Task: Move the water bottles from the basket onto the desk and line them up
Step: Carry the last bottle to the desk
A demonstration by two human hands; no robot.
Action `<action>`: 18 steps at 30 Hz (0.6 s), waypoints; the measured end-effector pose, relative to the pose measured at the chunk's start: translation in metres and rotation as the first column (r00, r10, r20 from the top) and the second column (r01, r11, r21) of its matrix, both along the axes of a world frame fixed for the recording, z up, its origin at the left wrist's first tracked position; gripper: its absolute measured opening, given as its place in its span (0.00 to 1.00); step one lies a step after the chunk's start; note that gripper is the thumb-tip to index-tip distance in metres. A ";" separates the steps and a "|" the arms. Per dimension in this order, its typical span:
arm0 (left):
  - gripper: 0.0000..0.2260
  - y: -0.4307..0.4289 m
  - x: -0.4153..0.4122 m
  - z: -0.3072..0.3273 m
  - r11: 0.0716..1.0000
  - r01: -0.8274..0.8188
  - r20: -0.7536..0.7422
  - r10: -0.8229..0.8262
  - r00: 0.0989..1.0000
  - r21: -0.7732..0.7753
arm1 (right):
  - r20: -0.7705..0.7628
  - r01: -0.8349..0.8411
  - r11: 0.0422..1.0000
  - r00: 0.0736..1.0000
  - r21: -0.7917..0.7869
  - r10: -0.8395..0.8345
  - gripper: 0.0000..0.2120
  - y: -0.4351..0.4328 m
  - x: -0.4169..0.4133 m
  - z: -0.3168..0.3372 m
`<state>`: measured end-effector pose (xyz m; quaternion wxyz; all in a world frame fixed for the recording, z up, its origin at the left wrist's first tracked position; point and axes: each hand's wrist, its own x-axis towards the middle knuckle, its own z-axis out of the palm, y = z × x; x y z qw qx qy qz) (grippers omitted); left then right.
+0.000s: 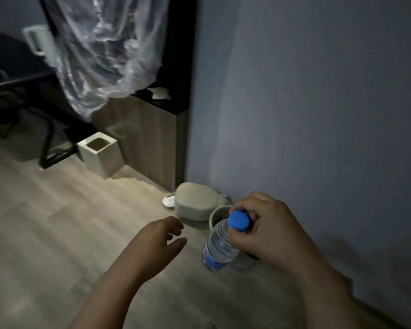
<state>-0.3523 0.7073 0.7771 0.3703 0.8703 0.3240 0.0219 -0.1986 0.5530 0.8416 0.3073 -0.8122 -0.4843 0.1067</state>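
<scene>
One clear plastic water bottle (220,245) with a blue label hangs in the air, low over the pale wooden floor (57,222). The right hand (263,229) holds it at the top. The fingers (241,206) and thumb are curled tight round the blue cap (239,221). The bottle tips a little, with its bottom end down and to the left.

The bottle is close to the grey-blue wall (306,103). Right behind it, a small round pale-green pot (217,213) stands on the floor. It is too dark to tell what is in the pot. A soft round beige bag (195,201) lies just beside the pot, against the wall.

The left hand (161,238) is in the air to the left of the bottle and does not touch it. Its fingers are loose and a bit apart, and it holds nothing.

Farther back, a white square bin (100,155) stands on the floor beside a wooden cabinet (147,138) with a black top. A big sheet of clear crinkly plastic (105,51) hangs down over the cabinet. At the far left is a dark desk (14,77), well apart from the bottle. A white jug (37,40) with a handle stands on it.
</scene>
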 end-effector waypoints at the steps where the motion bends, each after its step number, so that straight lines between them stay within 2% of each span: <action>1: 0.14 0.013 -0.009 -0.001 0.999 -0.048 0.004 0.048 0.999 -0.007 | 0.008 -0.050 0.999 0.999 -0.003 0.050 0.13 0.020 -0.002 0.000; 7: 0.13 0.086 -0.042 -0.004 0.968 -0.252 -0.004 0.252 0.968 -0.013 | 0.025 -0.267 0.964 0.963 -0.005 0.267 0.14 0.131 -0.007 0.000; 13: 0.13 0.159 -0.045 0.009 0.919 -0.392 -0.038 0.394 0.919 0.033 | 0.039 -0.462 0.887 0.886 0.010 0.462 0.09 0.239 0.006 0.012; 18: 0.13 0.212 -0.046 0.020 0.854 -0.512 -0.035 0.517 0.855 0.096 | 0.029 -0.587 0.809 0.809 0.023 0.587 0.11 0.321 0.017 0.022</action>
